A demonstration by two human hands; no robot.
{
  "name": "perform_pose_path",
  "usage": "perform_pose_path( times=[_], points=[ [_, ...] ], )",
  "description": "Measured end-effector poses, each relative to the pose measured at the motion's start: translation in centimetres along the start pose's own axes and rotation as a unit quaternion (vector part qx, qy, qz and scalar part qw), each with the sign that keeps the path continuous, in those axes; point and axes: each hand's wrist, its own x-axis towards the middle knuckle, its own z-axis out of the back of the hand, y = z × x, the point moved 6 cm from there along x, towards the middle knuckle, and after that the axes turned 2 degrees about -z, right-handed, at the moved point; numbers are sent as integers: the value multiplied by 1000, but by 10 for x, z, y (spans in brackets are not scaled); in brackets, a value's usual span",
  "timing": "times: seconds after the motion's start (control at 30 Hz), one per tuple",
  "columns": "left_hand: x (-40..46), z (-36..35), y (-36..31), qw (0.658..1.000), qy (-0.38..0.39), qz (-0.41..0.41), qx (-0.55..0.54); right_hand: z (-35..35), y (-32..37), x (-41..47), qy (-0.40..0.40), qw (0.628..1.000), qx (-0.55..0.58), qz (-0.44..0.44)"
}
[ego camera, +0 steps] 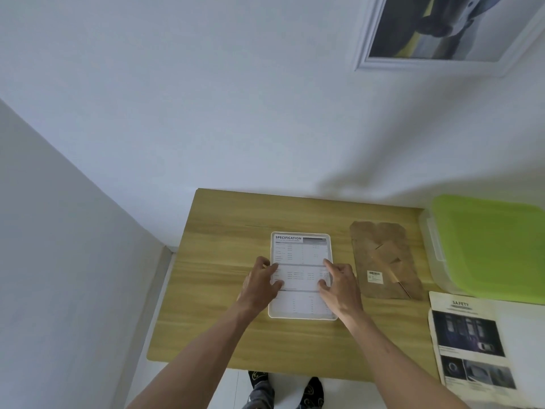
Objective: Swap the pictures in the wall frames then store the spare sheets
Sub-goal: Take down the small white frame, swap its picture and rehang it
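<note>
On the wooden table, in front of me, lies 1 white frame face down, with the "SPECIFICATION" sheet lying inside it. My left hand rests on the left edge of this sheet, the fingers bent a little and pressing on the paper; my right hand does the same on the right edge, with the forefinger stretched out. Neither hand really grasps anything, both only press and guide the sheet.

I think I am in the step of fitting the new sheet into the frame. The next move needs the paper to sit flat and square inside the rim, and then the brown backing board, which waits just beside the frame on the right, must go on top.

I count 2 hands, 1 frame on the table, 1 more frame on the wall with a dark picture in it, 1 backing board, 1 "SAFETY" sheet at the right edge, and 1 plastic box with a green lid behind it.
</note>
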Motion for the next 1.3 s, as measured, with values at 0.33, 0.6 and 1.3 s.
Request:
perform_pose_path(
  times=[0.33, 0.6, 1.3],
  points=[
    [1, 6, 0, 998, -38, -18, 38, 9, 2, -6, -6, 1000, 9, -23],
    [16, -13, -80, 978, -154, -126, 61, 81, -60, 14, -80, 991, -2, -110],
    [50, -117, -167, 940, -58, 251, -224, 120, -166, 52, -4, 964, 177, -200]
  ],
)
